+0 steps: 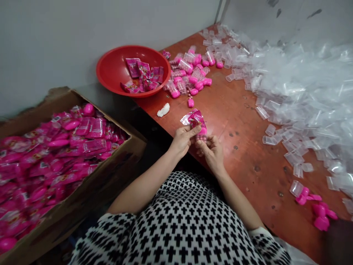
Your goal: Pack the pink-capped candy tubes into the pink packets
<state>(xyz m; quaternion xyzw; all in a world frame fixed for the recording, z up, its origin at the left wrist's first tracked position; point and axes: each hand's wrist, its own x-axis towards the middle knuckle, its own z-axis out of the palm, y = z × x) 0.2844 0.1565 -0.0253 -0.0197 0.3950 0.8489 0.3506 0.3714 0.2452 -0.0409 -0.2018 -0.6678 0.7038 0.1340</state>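
Near the table's front edge, my left hand [183, 140] is closed, with its thumb pressing a shiny pink foil packet [196, 116]. Just below the packet is a pink-capped clear tube [201, 134] filled with small pinkish balls. Its lower end lies in the closed fingers of my right hand [212, 151]. Packet and tube touch; whether they are joined I cannot tell. Beyond my hands, a pile of similar filled tubes with pink caps [185, 67] lies on the table, a small pink piece [190, 102] at its near side.
A red bowl [110, 82] with pink packets [143, 70] stands at the table's left edge. Left of me is a cardboard box [135, 141] full of pink packaged items [66, 147]. Clear empty tubes [298, 92] heap up on the right. Pink plastic pieces [321, 217] lie near right.
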